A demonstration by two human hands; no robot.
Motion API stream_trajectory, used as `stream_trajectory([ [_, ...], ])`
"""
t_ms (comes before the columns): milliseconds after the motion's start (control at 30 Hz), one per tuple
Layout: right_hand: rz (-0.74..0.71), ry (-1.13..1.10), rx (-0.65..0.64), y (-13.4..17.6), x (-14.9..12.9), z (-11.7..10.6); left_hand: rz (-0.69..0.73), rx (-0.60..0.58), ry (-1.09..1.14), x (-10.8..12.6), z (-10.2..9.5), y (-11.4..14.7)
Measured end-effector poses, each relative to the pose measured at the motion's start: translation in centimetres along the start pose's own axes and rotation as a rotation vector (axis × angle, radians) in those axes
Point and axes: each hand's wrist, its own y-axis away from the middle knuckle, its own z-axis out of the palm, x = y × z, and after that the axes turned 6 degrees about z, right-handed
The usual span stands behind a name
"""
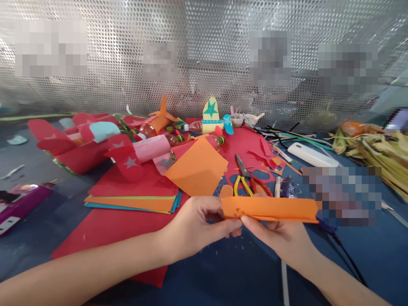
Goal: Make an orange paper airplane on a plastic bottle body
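A folded orange strip of paper [274, 208] is held level above the blue table by both hands. My left hand [204, 219] pinches its left end, thumb below and fingers partly hidden behind it. My right hand [280, 240] grips it from underneath near the middle, with the thumb on its lower edge and the other fingers mostly hidden. Small dark marks show on the strip near my thumbs. Just behind it lie pliers [245, 172] with yellow and red handles, and an orange paper square [199, 165] rests on the pile to the left.
A stack of coloured paper [130, 204] lies left on red sheets. Behind it are paper-wrapped bottles [151, 148] and a red paper boat shape [86, 153]. A white glue gun or similar tool [312, 155], dried husks [369, 148] and a purple object [24, 206] flank the work area.
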Motion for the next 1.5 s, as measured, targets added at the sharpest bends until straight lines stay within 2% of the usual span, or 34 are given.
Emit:
stream_trajectory([
  [367,0.078,-0.093,-0.01,-1.2,-0.7,-1.5,-0.036,0.101,0.017,0.9,-0.5,-0.5],
  [800,0.038,0.019,0.179,-2.4,-0.4,-4.2,-0.037,0.083,0.068,0.9,-1.4,-1.0],
  [1067,0.082,-0.131,-0.003,-2.5,-0.3,-4.2,-0.056,0.128,0.067,0.8,-1.7,-1.2],
  [1267,0.071,-0.165,0.009,-2.4,-0.6,-3.6,-0.006,0.062,0.057,0.9,-1.5,-1.0],
  [1500,0.078,-0.109,-0.007,-2.1,-1.3,-3.0,0.041,0.08,-0.176,0.8,-1.1,-0.4],
])
